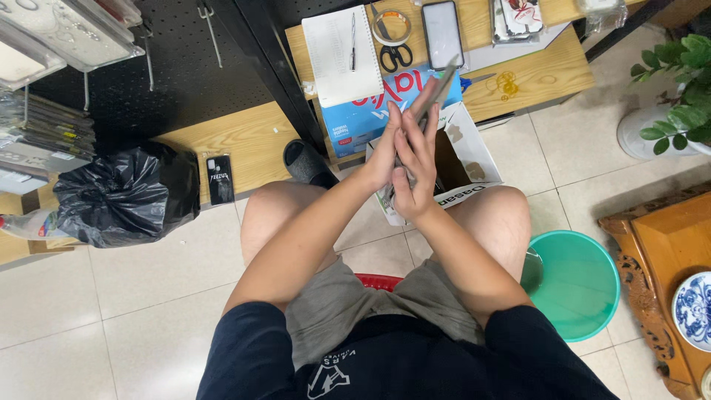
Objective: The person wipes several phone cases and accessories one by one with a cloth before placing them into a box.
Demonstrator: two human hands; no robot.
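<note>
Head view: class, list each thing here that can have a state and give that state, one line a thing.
Left hand: grip closed on the flat grey item.
Right hand: grip closed on the same item.
Flat grey item: held upright between both hands.
Cardboard box: open, flaps up.
Black bag: closed, bulging.
Scissors: shut.
Phone: screen dark.
Green basin: upright on the floor.

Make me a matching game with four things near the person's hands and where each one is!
Things:
1. black rubbish bag
2. green bucket
3. scissors
4. open cardboard box

Places:
A. on the wooden table, beside the white notepad
B. on the floor by the person's right knee
C. on the floor straight in front, under the left hand and right hand
D. on the floor far out to the person's left

Right pairs: 1-D, 2-B, 3-A, 4-C
</note>
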